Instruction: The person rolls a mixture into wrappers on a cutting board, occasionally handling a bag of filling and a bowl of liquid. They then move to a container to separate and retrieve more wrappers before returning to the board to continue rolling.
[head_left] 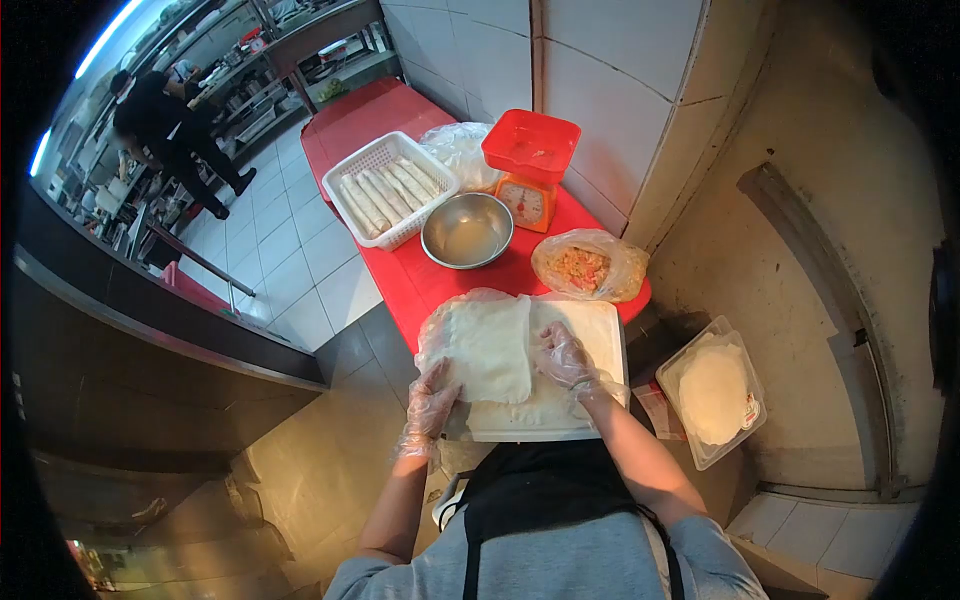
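Observation:
A square white dough wrapper (487,345) lies over more pale sheets on a white board (598,318) at the near end of the table. At its lower left edge, my left hand (431,408), in a clear plastic glove, has its fingers closed on the border of the sheet. Just right of the wrapper is my right hand (566,360), also gloved, with curled fingers pressed together; what they hold, if anything, is hidden. Beyond the board stand a metal bowl (467,231) of cloudy liquid and a plastic bag of chopped orange-red filling (583,269).
On the red table (345,112), a white basket (396,235) holds several rolled wrappers beside an orange scale (524,203) with a red tray (530,143). At lower right sits a clear container (664,372) of white dough sheets. A person (165,125) stands in the kitchen at left.

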